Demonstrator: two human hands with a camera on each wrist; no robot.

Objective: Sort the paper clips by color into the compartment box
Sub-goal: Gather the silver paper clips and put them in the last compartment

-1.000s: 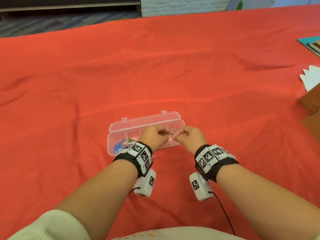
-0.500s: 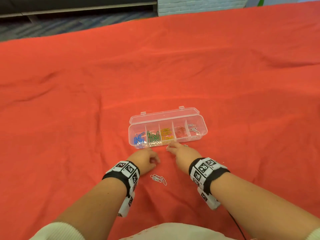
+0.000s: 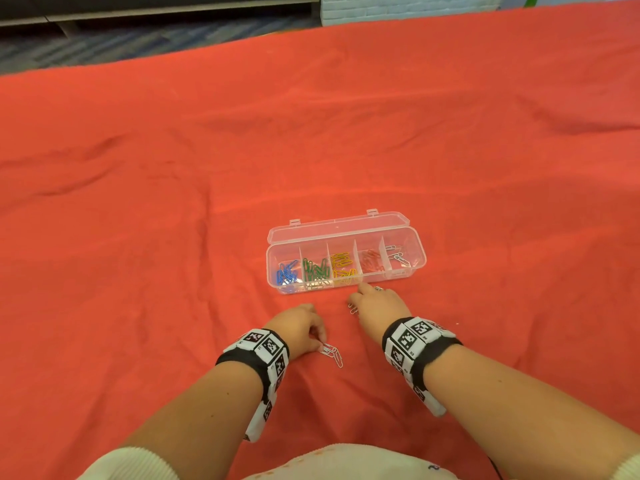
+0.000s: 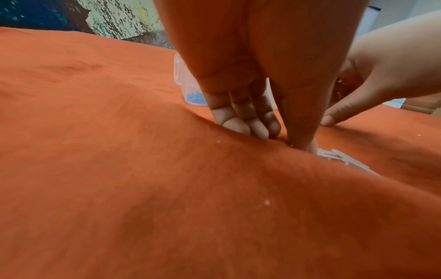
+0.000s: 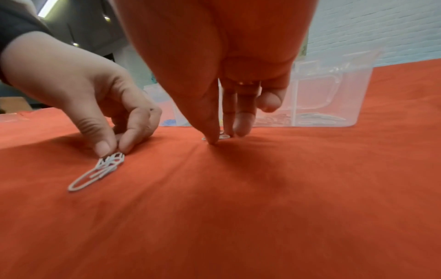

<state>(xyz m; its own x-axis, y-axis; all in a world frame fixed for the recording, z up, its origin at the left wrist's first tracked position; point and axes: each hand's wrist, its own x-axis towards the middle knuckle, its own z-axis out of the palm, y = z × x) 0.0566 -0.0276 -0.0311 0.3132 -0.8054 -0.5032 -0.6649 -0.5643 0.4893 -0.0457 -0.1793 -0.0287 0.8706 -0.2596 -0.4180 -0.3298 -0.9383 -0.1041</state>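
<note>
The clear compartment box (image 3: pixel 414 237) lies open on the red cloth, holding blue (image 3: pixel 285 271), green (image 3: pixel 315 270), yellow (image 3: pixel 341 266), red (image 3: pixel 370 259) and white clips (image 3: pixel 398 258) in separate compartments. My left hand (image 3: pixel 320 342) is down on the cloth in front of the box, thumb and forefinger pinching the end of a small cluster of white paper clips (image 3: pixel 331 354) (image 5: pixel 95 173). My right hand (image 3: pixel 355 304) is just before the box's front wall, its thumb and fingertips (image 5: pixel 212 140) closed on a single white clip (image 5: pixel 223 136) lying on the cloth.
The red cloth (image 3: pixel 173 306) covers the whole table and has folds at the left. A ridge of cloth (image 4: pixel 167 141) rises beside my left hand. Carpeted floor and a white brick wall base (image 3: pixel 398 8) lie beyond the far edge.
Both hands have drawn back from over the box to the cloth in front of it. The left hand has reached the white clip cluster; the right has settled on the single clip.
</note>
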